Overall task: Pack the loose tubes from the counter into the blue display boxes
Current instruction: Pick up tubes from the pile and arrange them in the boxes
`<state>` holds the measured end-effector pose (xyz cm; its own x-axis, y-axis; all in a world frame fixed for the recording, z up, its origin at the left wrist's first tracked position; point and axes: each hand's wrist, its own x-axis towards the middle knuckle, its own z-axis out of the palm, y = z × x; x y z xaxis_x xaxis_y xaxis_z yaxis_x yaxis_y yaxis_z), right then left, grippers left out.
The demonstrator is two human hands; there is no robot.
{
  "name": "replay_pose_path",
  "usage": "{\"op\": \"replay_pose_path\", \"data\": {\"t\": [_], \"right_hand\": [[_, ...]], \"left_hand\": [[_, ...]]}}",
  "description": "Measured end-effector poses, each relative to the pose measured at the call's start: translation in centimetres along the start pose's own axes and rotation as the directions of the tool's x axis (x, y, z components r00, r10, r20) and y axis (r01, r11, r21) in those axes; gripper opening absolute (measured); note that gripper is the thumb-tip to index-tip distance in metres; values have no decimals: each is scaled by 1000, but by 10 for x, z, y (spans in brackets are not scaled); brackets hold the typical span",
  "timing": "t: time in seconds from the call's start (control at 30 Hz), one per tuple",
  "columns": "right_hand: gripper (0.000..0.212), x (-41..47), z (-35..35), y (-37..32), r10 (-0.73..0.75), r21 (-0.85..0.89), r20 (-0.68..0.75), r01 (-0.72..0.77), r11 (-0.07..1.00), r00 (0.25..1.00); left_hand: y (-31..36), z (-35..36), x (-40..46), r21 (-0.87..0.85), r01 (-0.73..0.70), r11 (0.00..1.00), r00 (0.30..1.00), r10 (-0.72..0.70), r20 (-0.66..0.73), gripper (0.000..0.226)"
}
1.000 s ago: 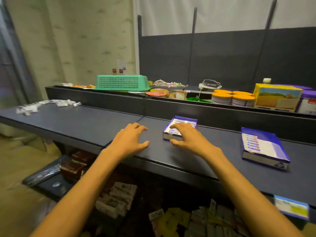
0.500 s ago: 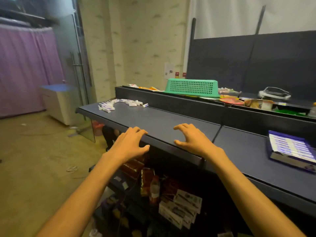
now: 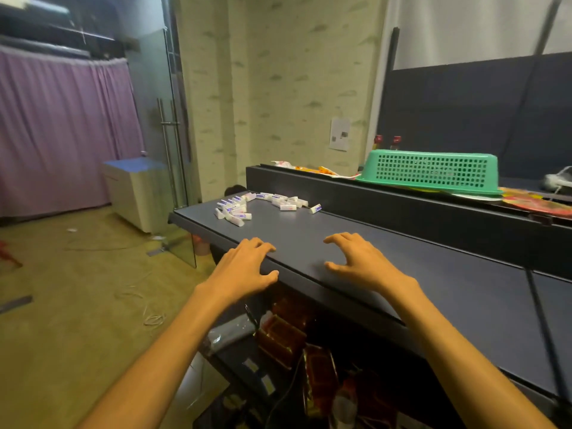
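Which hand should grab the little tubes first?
Probably the left hand. The tubes lie at the counter's far left end, and that hand is on their side. The right hand sits farther along. Both are empty.

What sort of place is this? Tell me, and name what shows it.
Probably a small shop: a long dark counter, packaged goods on the shelf under it, and small loose tubes heaped at the counter's far end.
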<state>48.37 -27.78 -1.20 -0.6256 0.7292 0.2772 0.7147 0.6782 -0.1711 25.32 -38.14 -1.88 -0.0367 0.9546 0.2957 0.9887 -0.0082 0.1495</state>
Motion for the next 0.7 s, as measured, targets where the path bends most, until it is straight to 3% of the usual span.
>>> {"op": "replay_pose_path", "data": {"t": [0.4,0.7], "right_hand": [[55,139,17,19,103,-32,3,-103,994,995],[53,202,35,33,272,-64,34,-269,961,962]], "left_hand": [[-88,8,154,-42,-83,996,996,84,20,57],[-142,39,256,-143,-227,963,971,235,38,54]]}}
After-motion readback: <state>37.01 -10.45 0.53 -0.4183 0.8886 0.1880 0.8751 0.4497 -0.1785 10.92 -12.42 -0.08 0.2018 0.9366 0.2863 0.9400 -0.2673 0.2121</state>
